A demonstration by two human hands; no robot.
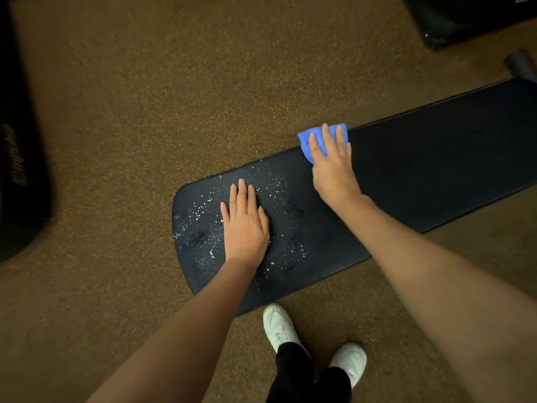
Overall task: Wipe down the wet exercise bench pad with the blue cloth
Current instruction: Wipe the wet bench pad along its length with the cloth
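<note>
On the bench pad's (436,158) far edge, our right hand (334,170) presses flat, fingers straight, on the blue cloth (308,138); our left hand (245,225) lies flat on its wet end. The cloth may slip off that edge, and our left palm may smear droplets (200,212).

White shoes (279,327) on speckled brown floor (145,97); dark equipment (17,170) at left.

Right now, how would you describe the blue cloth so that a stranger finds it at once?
Find the long black bench pad lying across the brown floor. At its far edge, near the middle, the right hand presses flat on the cloth. It is the only bright blue thing here.
</note>
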